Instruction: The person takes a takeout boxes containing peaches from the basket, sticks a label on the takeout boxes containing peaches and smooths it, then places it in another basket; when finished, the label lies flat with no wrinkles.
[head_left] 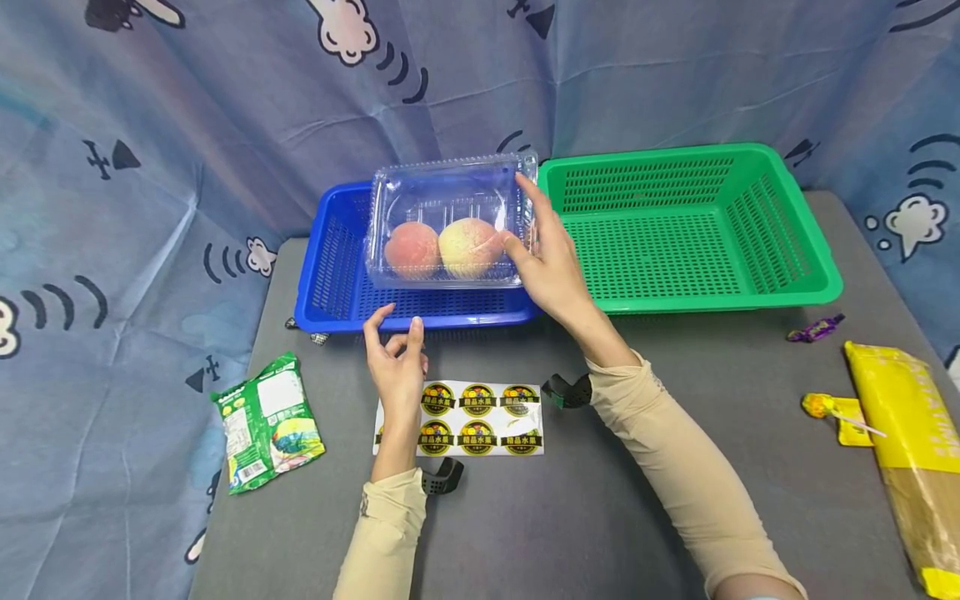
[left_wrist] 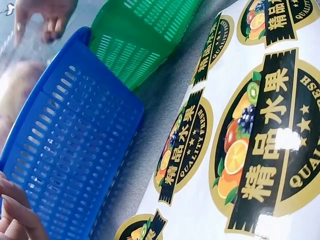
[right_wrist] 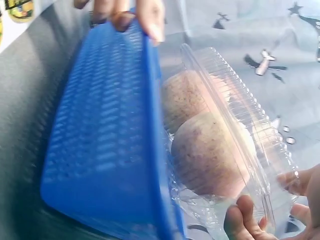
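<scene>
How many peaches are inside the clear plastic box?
2. One peach lies on the left side of the clear plastic box, the other peach beside it on the right, near the right hand. Both wrist views show no third one.

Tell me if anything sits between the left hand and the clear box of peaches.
Yes: the front wall of the blue basket. The left hand hovers just outside it, above the sticker sheet, while the clear box sits inside the basket, held at its end by the right hand.
</scene>
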